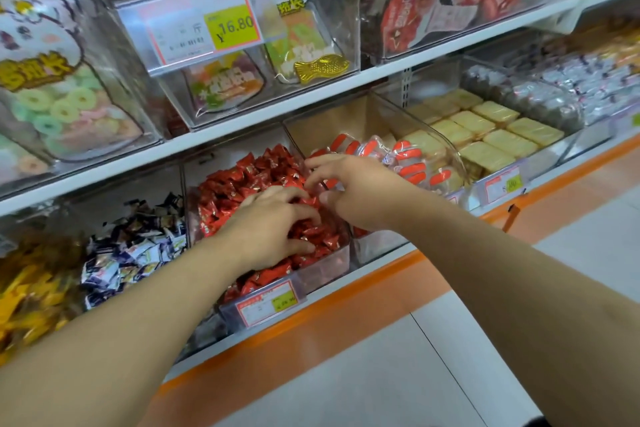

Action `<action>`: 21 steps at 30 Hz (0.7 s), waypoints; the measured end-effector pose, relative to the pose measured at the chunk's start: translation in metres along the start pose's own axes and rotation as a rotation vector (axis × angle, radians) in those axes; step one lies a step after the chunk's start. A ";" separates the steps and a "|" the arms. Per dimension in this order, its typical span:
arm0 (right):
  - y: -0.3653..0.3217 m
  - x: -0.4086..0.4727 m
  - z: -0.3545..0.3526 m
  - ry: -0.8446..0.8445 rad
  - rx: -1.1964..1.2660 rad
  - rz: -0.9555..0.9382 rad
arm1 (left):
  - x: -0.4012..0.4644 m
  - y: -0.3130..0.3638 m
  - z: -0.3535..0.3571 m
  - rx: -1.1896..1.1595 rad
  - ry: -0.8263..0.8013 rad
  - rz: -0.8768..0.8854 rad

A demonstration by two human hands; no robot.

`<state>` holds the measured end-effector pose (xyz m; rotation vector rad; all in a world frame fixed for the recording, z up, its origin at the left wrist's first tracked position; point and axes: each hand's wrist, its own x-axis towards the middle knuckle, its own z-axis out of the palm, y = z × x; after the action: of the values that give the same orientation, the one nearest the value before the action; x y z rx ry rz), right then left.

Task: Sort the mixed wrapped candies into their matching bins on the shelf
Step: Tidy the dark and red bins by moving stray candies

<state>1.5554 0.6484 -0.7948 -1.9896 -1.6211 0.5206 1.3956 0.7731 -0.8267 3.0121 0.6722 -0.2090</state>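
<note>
Hands are working together in the head view over a clear bin [341, 258] of red wrapped candies [242, 184] on the lower shelf [391, 262]. The left hand [277, 222] is lying palm down on the near part of the red pile, its fingers [304, 215] curling into the wrappers; whether they are gripping one cannot be told. The right hand [349, 184] is hovering just right of it at the bin's right wall, its fingers [318, 161] spreading wide and loosely bent, thumb near the left hand's fingertips, holding nothing visible. Left of the red bin, dark blue and white wrapped candies [135, 246] are filling a neighbouring bin, with yellow wrapped candies [27, 298] farther left. Right of it, packets with orange-red stripes [408, 163] are lying in another clear bin, and pale yellow square packets [491, 139] are sitting beyond those. A yellow price tag [232, 26] is hanging on the upper shelf.
</note>
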 end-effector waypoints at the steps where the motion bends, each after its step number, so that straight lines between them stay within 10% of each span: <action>1: -0.001 0.000 0.000 -0.003 0.001 0.003 | 0.002 -0.001 -0.002 0.024 0.010 -0.001; 21: -0.001 0.003 -0.003 -0.026 -0.033 -0.003 | -0.022 -0.031 -0.030 -0.211 0.117 -0.053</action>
<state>1.5569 0.6513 -0.7914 -2.0118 -1.6586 0.5242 1.3665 0.7939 -0.7940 2.8230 0.7330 0.0354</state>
